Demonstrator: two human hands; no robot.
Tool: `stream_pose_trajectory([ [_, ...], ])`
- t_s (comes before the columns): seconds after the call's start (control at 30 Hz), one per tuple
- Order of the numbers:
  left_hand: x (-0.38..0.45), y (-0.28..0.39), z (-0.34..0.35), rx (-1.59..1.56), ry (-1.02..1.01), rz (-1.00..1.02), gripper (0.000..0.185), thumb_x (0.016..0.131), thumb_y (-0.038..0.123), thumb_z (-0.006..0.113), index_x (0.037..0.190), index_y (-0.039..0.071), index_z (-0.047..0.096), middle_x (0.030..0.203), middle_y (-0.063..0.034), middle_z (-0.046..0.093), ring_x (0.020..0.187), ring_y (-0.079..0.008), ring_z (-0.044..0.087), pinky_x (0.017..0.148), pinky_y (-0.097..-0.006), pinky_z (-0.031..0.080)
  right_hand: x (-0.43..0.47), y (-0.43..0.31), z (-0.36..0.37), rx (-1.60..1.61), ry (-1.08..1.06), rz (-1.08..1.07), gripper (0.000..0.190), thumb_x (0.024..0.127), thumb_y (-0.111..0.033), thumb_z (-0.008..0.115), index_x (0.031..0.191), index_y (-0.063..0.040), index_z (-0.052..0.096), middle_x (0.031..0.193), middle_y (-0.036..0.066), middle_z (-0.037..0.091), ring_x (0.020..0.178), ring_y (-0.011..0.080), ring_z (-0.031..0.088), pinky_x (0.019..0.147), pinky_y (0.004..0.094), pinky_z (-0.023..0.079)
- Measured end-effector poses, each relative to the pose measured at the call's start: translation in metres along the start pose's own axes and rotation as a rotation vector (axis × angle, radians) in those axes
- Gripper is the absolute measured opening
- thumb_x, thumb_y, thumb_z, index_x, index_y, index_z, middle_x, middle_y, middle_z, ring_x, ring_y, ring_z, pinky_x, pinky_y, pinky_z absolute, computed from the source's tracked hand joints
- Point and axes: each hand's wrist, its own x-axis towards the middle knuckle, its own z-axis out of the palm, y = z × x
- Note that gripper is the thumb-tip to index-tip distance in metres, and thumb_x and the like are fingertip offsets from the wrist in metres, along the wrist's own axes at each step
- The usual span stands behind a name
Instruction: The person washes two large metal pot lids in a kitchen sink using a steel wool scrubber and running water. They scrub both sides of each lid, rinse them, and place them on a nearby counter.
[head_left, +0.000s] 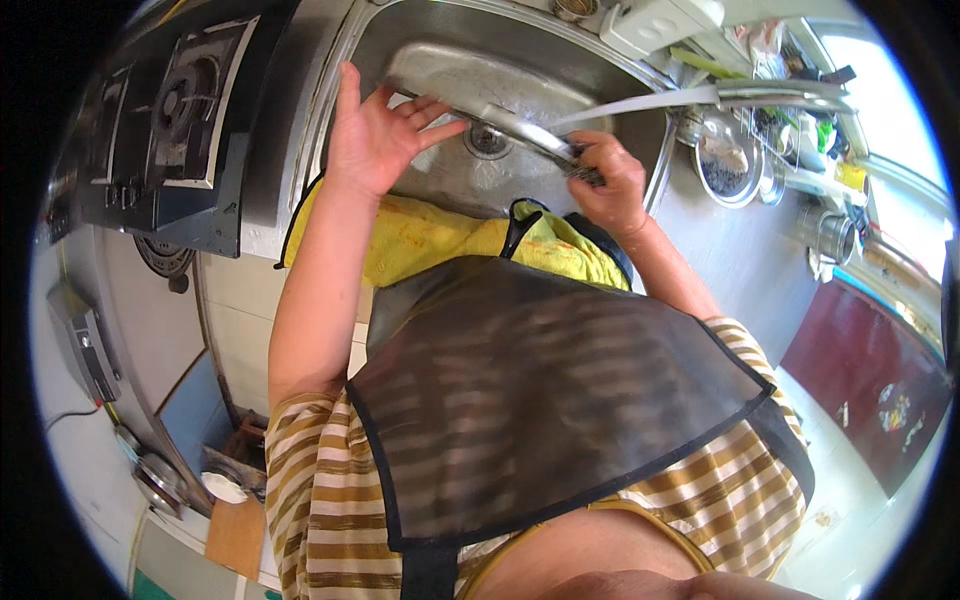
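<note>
A thin metal piece with a shiny rim (536, 136), possibly a lid or pan, is seen nearly edge-on above the sink; blur hides its exact shape. My right hand (611, 184) is closed around a dark, wiry scourer (586, 166) at the near right end of that piece. My left hand (386, 139) has its palm turned up, thumb raised and fingers spread. Its fingertips lie close to the metal piece's far left end, and whether they touch it cannot be told. Water (600, 111) streams from the faucet (780, 96) towards the shiny rim.
Below the metal piece lies the stainless steel sink (517, 169) with its drain (489, 140). A yellow cloth (427, 232) spans the sink's front edge. On the left is a gas hob (180, 105). A metal bowl (726, 169) and a metal pot (825, 231) stand to the right.
</note>
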Motion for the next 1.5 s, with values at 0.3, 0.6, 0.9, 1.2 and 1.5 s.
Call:
stream_pose_trajectory([
  [0.3,-0.002,-0.062,-0.105,0.143,0.401,-0.263,0.015,0.079,0.005,0.063,0.092,0.007,0.057,0.082,-0.002,0.06,0.068,-0.015,0.058,0.061,-0.0299,0.052,-0.041,0.012,0.011,0.029,-0.382,-0.242,0.023,0.064,0.0,0.063,0.084,-0.008,0.054,0.111,0.009,0.059,0.096,0.03,0.059,0.075,0.0351,0.051],
  [0.6,-0.025,-0.084,-0.106,0.132,0.488,-0.009,0.029,0.077,0.0,0.061,0.105,0.002,0.056,0.098,-0.0061,0.061,0.088,-0.0194,0.06,0.078,-0.0348,0.051,-0.041,0.097,-0.013,0.131,-0.362,0.619,0.039,0.068,0.003,0.055,0.106,-0.005,0.059,0.106,0.013,0.06,0.097,0.0255,0.058,0.084,0.0307,0.045],
  [0.9,-0.038,-0.093,-0.09,0.262,0.407,0.08,0.046,0.075,-0.004,0.06,0.119,0.004,0.049,0.109,-0.0063,0.057,0.098,-0.0205,0.055,0.09,-0.0351,0.044,-0.054,0.036,0.068,0.113,-0.702,0.273,0.054,0.089,-0.029,0.052,0.135,-0.005,0.038,0.143,0.029,0.023,0.131,0.042,0.028,0.109,0.0416,0.025],
  [1.2,-0.048,-0.093,-0.086,0.399,0.309,0.071,0.046,0.075,-0.003,0.056,0.12,0.003,0.047,0.11,-0.0085,0.057,0.099,-0.0206,0.056,0.088,-0.0355,0.046,0.035,0.025,0.154,0.039,-0.612,-0.31,0.052,0.091,-0.023,0.045,0.138,-0.007,0.034,0.147,0.017,0.025,0.137,0.0326,0.021,0.11,0.05,0.022],
  [1.5,-0.047,-0.103,-0.092,0.36,0.302,0.011,0.046,0.075,-0.004,0.057,0.119,0.001,0.047,0.11,-0.0095,0.058,0.099,-0.0212,0.056,0.09,-0.0347,0.044,0.05,0.122,0.158,-0.494,-0.68,0.361,0.041,0.089,-0.023,0.043,0.126,-0.005,0.05,0.138,0.018,0.038,0.128,0.0327,0.036,0.106,0.0434,0.03],
])
